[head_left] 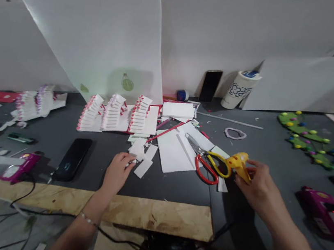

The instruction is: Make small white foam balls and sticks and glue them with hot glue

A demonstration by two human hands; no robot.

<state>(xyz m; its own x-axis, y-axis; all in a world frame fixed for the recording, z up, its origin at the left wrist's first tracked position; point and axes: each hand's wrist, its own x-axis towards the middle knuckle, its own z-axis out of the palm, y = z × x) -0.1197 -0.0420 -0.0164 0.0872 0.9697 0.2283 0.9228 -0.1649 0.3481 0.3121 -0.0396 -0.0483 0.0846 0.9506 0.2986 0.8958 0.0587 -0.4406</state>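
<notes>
Bits of white material [132, 161] sit pinched in left hand [119, 171]; right hand [256, 181] grips yellow tool [239, 161]. Step seems picking up; next likely calls for lifting clear of scissors [204, 152].

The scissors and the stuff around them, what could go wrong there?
The scissors lie right beside the yellow tool in the right hand, so a sweep might knock them. The loose white slips by the left hand might scatter if brushed. The black phone lying flat is near the table's front edge, so a bump could perhaps send it off.
</notes>
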